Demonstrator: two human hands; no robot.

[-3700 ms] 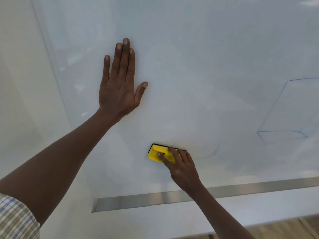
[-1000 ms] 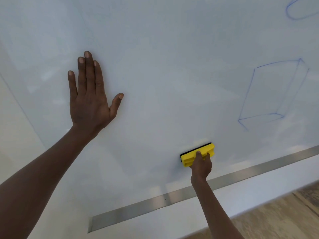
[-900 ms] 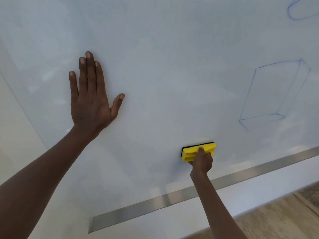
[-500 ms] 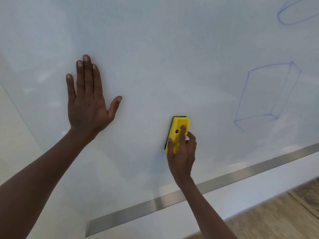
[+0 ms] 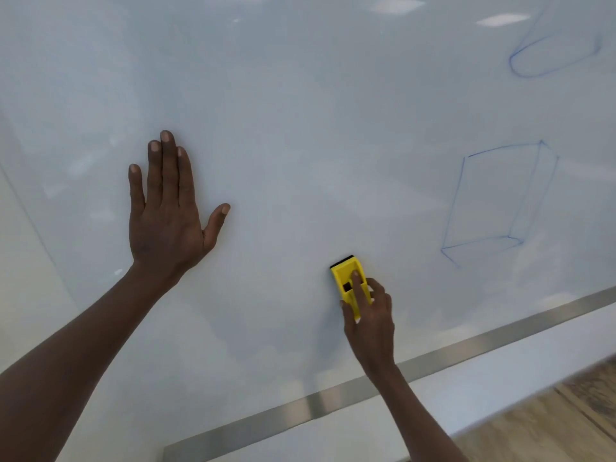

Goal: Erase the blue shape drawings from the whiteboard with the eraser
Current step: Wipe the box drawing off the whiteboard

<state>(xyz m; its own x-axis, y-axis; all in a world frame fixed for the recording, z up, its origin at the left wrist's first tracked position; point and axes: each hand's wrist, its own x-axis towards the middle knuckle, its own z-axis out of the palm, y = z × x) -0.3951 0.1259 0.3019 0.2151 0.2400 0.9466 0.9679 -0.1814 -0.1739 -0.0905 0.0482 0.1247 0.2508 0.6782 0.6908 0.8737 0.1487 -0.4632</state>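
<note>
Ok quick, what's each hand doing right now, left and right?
Left hand: open, fingers straight, flat against the whiteboard.
Right hand: holding the yellow eraser against the board.

A person's left hand (image 5: 166,215) lies flat with fingers straight and close together, thumb splayed out to the right, its bare forearm reaching up from the lower left corner. The right hand (image 5: 368,315), lower and to the right, curls its fingers in a grip, forefinger extended upward, forearm rising from the bottom edge.
</note>
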